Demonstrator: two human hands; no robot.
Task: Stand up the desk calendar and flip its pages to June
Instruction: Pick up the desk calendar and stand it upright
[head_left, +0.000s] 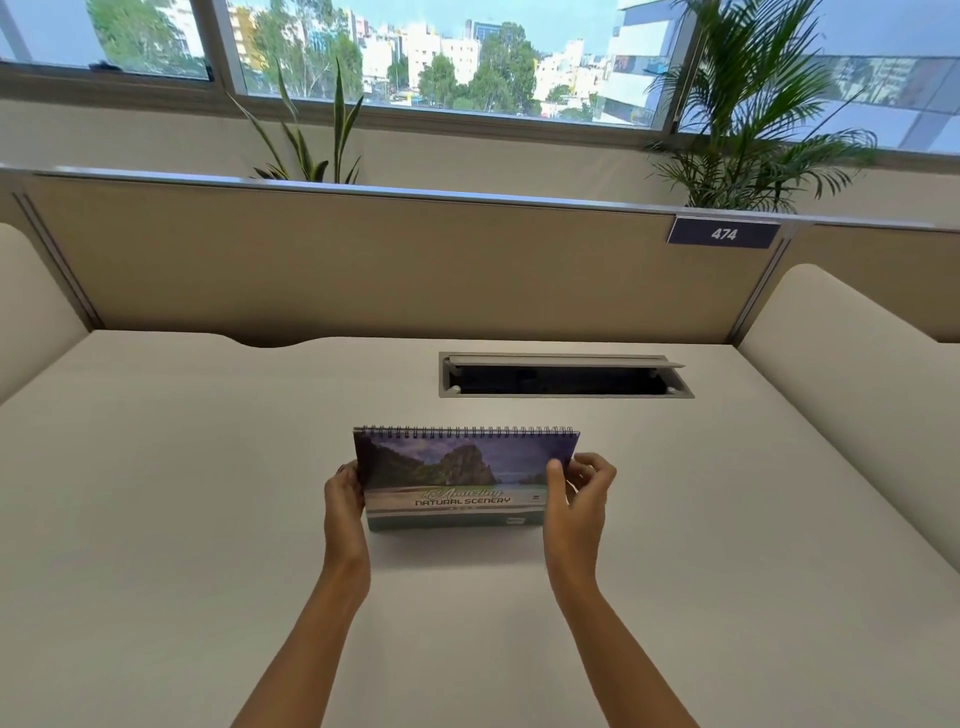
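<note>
And here we are at the desk (208, 519), calendar (457, 483) upright mid-desk, spiral binding on top, cover facing the person. It reads "Natural Scenery", so no month showing yet. Standing-up step looks about done, though the base is hidden behind the cover, so can't confirm it's spread and stable.

Left hand (344, 501) is clasped on the calendar's left edge, fingers wrapped behind, steadying it. Right hand (579, 499) is at the right edge w/ the thumb pressed on the front of the cover near the upper corner and fingers curled behind: a pinch on the cover sheet, by the look of it (could be more than 1 sheet, too small to tell).

My read: we're at the handover from step 1 to step 2, first flip about to start. Next move calls for the right hand to lift that cover up and over the spiral to the back, while the left keeps the stand from sliding or tipping. Then repeat, 1 page at a time, checking each month until June faces front. Risk: grabbing 2 sheets at once and overshooting.

Behind, well apart from the calendar, an open cable hatch (566, 376) in the desk, and the partition (363, 260) w/ tag 474 (723, 234).
</note>
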